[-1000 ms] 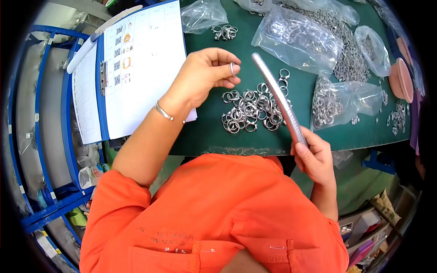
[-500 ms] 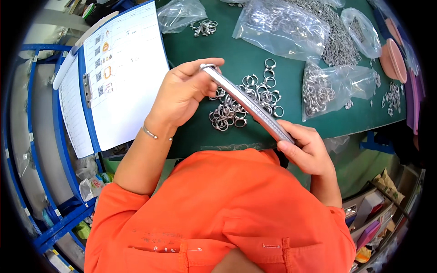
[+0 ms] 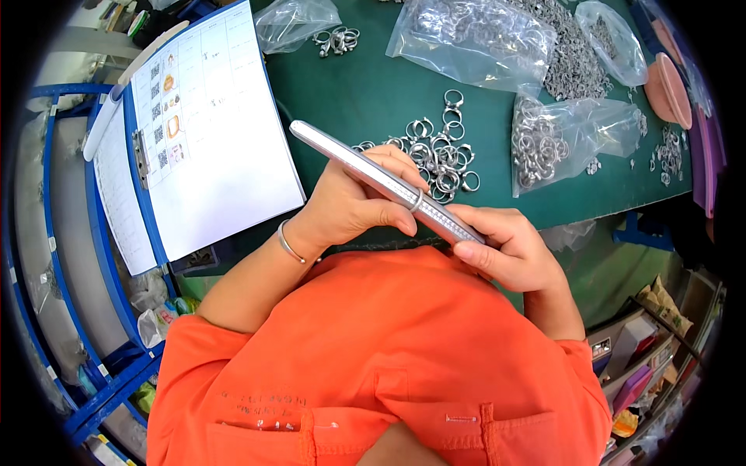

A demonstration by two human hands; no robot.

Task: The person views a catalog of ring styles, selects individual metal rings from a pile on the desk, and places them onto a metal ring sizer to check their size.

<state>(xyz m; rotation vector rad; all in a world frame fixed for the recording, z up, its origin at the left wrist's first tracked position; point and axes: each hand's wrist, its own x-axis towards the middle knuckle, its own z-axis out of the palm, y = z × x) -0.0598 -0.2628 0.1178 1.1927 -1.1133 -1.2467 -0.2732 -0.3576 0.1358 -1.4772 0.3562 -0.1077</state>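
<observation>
A tapered silver ring mandrel (image 3: pixel 373 175) with graduation marks lies slantwise in front of me, its thin tip up and to the left. My right hand (image 3: pixel 513 247) grips its thick lower end between thumb and fingers. A silver ring (image 3: pixel 418 200) sits around the mandrel towards that thick end. My left hand (image 3: pixel 346 206) is closed around the mandrel from beneath, thumb and fingertips at the ring's two sides. Just beyond, a loose pile of silver rings (image 3: pixel 447 159) lies on the green table (image 3: pixel 342 93), partly hidden by my left hand and the mandrel.
On the left lies a blue clipboard with printed sheets (image 3: pixel 225 171). A small cluster of rings (image 3: pixel 336 40) sits at the back beside a clear bag (image 3: pixel 299 23). To the right are a bag of rings (image 3: pixel 540 147), heaped small metal pieces (image 3: pixel 575 74) and a pink bowl (image 3: pixel 668 89).
My left hand has moved down along the mandrel from its thin tip, and the ring now sits near the thick end. The mandrel has shifted slightly left and tilted flatter.
</observation>
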